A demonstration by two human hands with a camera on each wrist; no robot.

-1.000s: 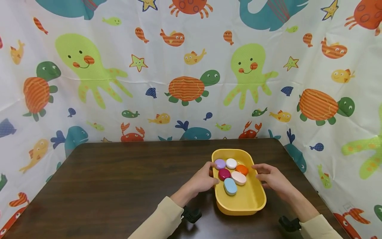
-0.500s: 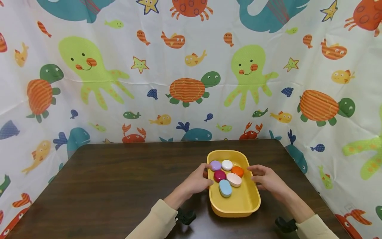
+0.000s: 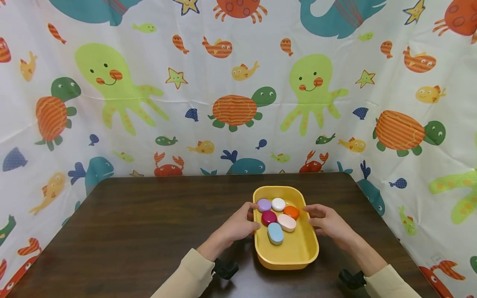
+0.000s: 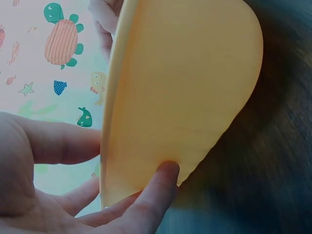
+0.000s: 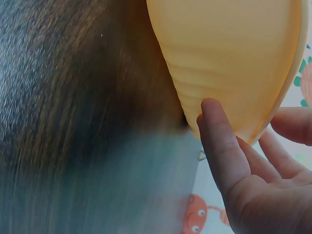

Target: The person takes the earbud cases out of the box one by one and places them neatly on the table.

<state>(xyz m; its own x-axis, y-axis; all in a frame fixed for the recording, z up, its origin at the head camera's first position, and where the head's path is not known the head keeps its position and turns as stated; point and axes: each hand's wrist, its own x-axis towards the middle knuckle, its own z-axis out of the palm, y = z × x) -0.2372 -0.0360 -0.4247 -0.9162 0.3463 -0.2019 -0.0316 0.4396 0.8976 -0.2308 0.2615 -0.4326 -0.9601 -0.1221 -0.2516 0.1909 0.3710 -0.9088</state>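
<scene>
A yellow plastic tub [image 3: 298, 248] with rounded corners is between my two hands on the right half of the table. My left hand [image 3: 236, 223] grips its left side, thumb at the rim and fingertips against the outer wall in the left wrist view. On the opposite side my right hand [image 3: 329, 223] holds the wall the same way; a fingertip [image 5: 212, 109] presses the ribbed surface low down. Inside lie smooth rounded pieces: lilac [image 3: 264, 205], white [image 3: 278, 204], orange [image 3: 291, 212], magenta [image 3: 268, 217], pale pink [image 3: 286, 222] and light blue [image 3: 275, 234].
The dark wooden table [image 3: 149, 231] stretches far to the left of the tub. A white curtain [image 3: 193, 37] printed with sea animals hangs behind it and along both sides. Black straps with small devices [image 3: 225, 269] sit at both wrists.
Both hands have moved the yellow tub leftward across the view over the last second. The coloured pieces have travelled with it, keeping their arrangement.
</scene>
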